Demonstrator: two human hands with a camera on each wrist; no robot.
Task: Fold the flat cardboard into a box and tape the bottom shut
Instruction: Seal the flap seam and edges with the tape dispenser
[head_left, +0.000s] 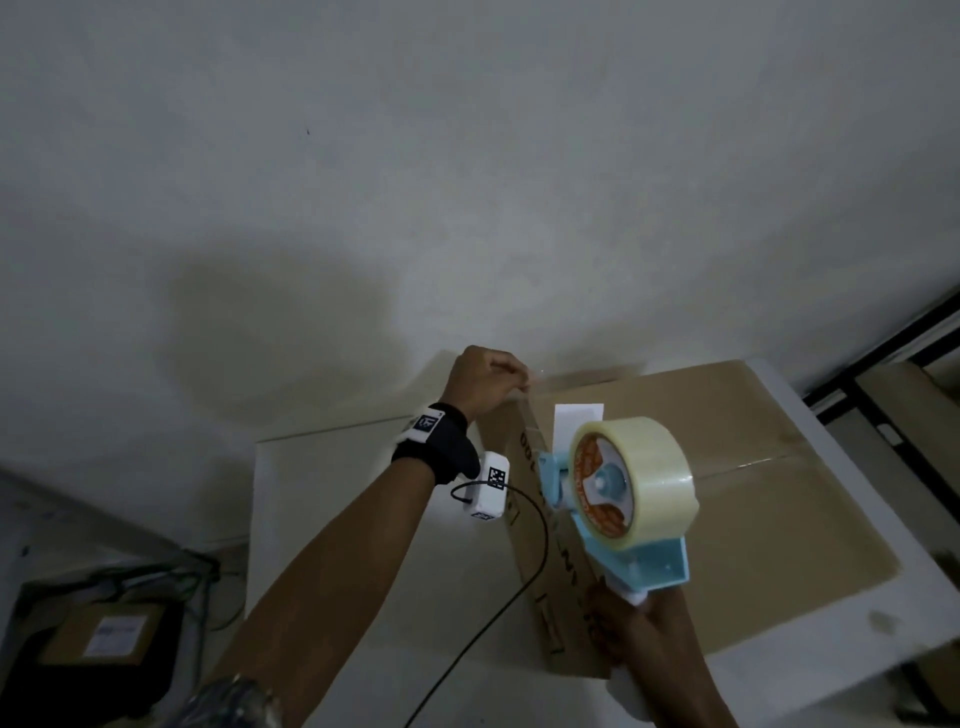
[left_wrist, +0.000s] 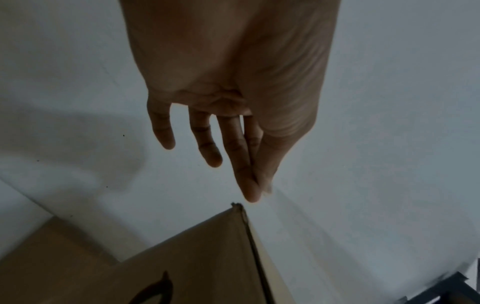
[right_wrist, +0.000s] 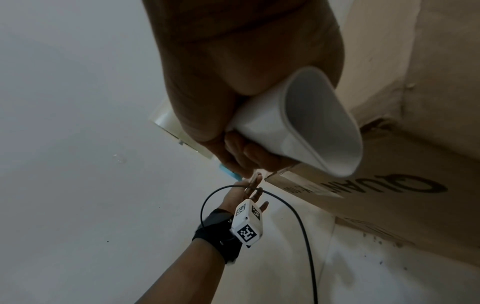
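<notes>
A brown cardboard box (head_left: 753, 467) stands folded on the white table (head_left: 363, 545), its closed flaps facing up with a seam across the middle. My left hand (head_left: 488, 379) is at the box's far left corner, thumb and forefinger pinched together (left_wrist: 255, 185) on the end of clear tape; the other fingers hang loose. The box corner (left_wrist: 239, 207) lies just below them. My right hand (head_left: 623, 618) grips the white handle (right_wrist: 311, 127) of a light-blue tape dispenser (head_left: 631, 480), which carries a clear tape roll and is held above the box's left side.
A white label (head_left: 579, 421) is stuck on the box top. A black cable (head_left: 519, 597) runs from the left wrist camera. On the floor at lower left lies a labelled parcel (head_left: 104, 634) on a dark case. A black frame (head_left: 883, 358) stands at the right, and a wall lies behind.
</notes>
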